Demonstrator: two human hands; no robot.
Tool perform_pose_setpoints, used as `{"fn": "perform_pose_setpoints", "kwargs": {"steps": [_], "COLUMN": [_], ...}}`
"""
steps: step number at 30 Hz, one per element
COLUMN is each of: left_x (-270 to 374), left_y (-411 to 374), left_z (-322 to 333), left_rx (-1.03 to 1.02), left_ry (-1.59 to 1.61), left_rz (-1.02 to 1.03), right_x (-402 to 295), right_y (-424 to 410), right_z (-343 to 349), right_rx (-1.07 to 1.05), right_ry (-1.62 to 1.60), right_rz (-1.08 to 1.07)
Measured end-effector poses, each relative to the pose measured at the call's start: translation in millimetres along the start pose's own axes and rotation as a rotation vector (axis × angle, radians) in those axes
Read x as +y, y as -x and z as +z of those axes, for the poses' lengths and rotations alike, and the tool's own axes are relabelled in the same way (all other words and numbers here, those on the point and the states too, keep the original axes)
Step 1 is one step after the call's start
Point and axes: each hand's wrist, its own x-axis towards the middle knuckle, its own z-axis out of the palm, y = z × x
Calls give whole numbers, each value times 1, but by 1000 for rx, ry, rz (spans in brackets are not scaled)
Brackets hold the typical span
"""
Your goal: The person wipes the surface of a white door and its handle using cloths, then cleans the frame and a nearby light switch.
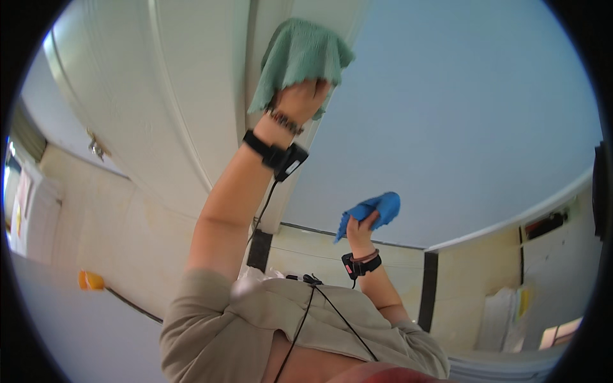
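Note:
My left hand [302, 101] is raised far forward and grips a green cloth [306, 52] with a scalloped edge. The cloth drapes over the fingers and lies against or just in front of the white door frame [287, 191]; contact cannot be told. Lower and to the right, my right hand [361, 232] pinches a crumpled blue cloth [376, 210] before a pale bluish flat surface [445, 119]. A black strapped device [289, 162] with a cable sits on my left wrist, and another black device [361, 264] is on my right.
A white panelled door [196, 62] with a metal handle [97, 147] stands on the left. Below is a yellowish floor [115, 206] with dark strips. A yellow-orange object [91, 280] is at lower left. Black cords [301, 325] hang over my shirt.

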Motion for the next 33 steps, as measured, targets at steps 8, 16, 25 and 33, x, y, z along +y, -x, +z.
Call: {"fn": "perform_pose_setpoints", "kwargs": {"steps": [8,16,25,33], "left_x": [25,27,34,37], "left_y": [85,234,226,295], "left_z": [44,78,74,92], "left_rx": [286,-297,-182,-180], "left_ry": [15,107,268,372], "left_rz": [-152,-558,-701,-1160], "right_x": [35,26,-17,-36], "right_y": [30,33,12,-7], "right_z": [-43,-34,-46,-56], "right_rx": [-247,-410,-295,-265], "right_ry": [-512,-484,-493,-475], "right_rz": [485,410,352,270]}}
